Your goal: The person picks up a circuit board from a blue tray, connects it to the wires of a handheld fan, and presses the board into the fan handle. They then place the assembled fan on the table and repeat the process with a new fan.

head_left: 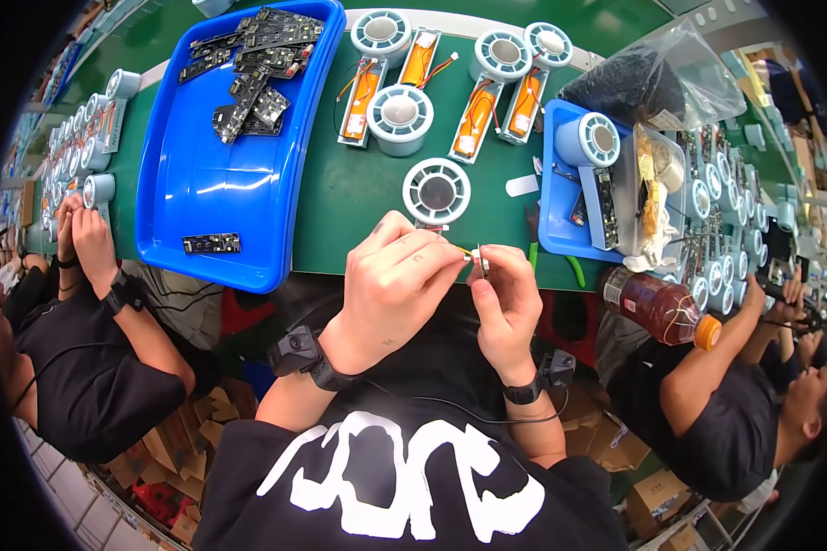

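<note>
Both hands pinch at the table's (368,197) near edge: left hand (390,280) on thin wire leads (458,249), right hand (505,294) on small connector (481,264); light, fragile, probably best held by the connector body.

Black tee with white lettering, black wristbands (small devices attached, cable between).
</note>
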Available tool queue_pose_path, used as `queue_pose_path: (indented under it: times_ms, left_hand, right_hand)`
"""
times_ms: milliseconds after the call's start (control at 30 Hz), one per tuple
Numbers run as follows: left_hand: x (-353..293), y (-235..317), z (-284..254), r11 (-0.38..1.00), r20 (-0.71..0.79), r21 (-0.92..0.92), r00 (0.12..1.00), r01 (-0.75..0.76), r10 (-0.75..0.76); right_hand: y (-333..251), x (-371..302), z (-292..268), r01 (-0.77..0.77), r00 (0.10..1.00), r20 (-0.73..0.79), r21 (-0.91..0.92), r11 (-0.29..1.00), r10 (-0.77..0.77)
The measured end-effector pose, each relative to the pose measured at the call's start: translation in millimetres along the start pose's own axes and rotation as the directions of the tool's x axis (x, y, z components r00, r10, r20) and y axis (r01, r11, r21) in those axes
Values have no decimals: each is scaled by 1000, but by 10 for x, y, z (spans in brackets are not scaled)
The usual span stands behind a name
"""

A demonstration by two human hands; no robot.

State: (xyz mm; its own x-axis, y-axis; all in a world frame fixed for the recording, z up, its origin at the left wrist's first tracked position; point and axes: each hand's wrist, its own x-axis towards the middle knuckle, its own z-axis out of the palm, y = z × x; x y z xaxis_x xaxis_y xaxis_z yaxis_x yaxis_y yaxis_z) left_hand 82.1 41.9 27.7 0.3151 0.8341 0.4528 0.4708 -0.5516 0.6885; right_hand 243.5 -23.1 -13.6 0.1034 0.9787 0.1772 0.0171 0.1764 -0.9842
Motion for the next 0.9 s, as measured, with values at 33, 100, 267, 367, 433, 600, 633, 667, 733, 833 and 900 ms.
queue_pose_path:
  times_ms: [33,100,267,367,433,600,633,667,733,833,900]
  left_hand:
    - [0,-1,-4,1000,1,-11,1000,14,-14]
    - [7,1,-15,1000,12,-1,1000,-3,3]
    - [28,15,-26,999,60,19,997,-43,41]
    - [47,22,-44,999,84,25,996,-44,42]
    - [57,21,-53,999,110,27,993,-44,41]
    - [63,-8,-71,999,127,-38,992,-13,18]
    - [62,-14,-79,999,138,-34,990,-12,16]
    - [62,-20,-87,1000,149,-30,989,-11,15]
    - [65,-20,-99,1000,160,-24,987,-8,12]
    - [83,-13,-122,1000,182,-19,983,-2,6]
    - [90,-64,-115,999,174,-43,984,-23,30]
  right_hand:
    - [2,-3,0,-1,1000,1,1,1000,1]
    - [9,-16,1,-9,1000,-9,-4,1000,9]
    - [32,-11,-24,84,996,4,-100,992,-84]
    - [42,18,-43,132,991,8,-145,981,-132]
    - [48,34,-57,156,988,12,-168,973,-156]
    - [71,60,-97,184,983,21,-160,970,-183]
    - [76,66,-103,190,982,28,-160,969,-188]
    - [80,74,-106,196,981,34,-161,967,-193]
    - [61,112,-105,219,976,35,-180,959,-216]
    - [43,171,-107,265,964,35,-221,938,-264]
    - [48,201,-124,278,961,55,-220,935,-272]
